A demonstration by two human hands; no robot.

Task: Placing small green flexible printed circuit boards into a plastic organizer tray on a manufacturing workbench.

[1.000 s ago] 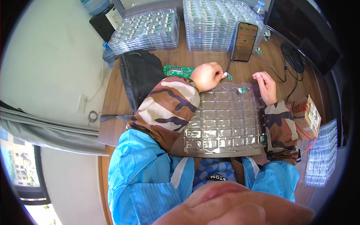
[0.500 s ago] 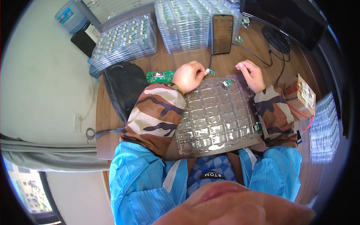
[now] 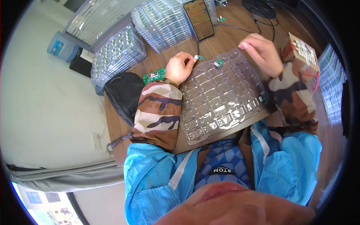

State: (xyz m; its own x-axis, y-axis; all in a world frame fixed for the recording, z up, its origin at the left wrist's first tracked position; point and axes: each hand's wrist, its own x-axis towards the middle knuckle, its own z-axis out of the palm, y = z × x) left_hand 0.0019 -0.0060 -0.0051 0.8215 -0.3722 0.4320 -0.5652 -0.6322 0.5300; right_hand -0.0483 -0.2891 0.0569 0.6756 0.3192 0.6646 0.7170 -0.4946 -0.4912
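Note:
My left hand [image 3: 179,68] pinches a small green circuit board [image 3: 200,57] with a white connector, just past the far left corner of a clear plastic blister tray [image 3: 221,93]. A second small board [image 3: 218,63] lies in the tray's far row. Another small board [image 3: 262,98] sits by its right edge, partly in shadow. My right hand [image 3: 262,52] hovers beyond the tray's far right corner, fingers curled and thumb tip against the forefinger; nothing shows between them. A larger green circuit board [image 3: 153,76] with a small display lies behind my left wrist, partly hidden by the sleeve.
Stacks of filled clear trays [image 3: 118,50] stand at the back left, with a taller stack [image 3: 161,24] beside them. A phone [image 3: 199,20] leans against that stack. A black mesh bag [image 3: 125,93] lies left, a cardboard box [image 3: 300,56] right. Cables [image 3: 240,26] cross the back.
The whole view has tilted and shifted. My right hand has lifted away from the tray, outward to the right. My left hand keeps its pinch on the small board.

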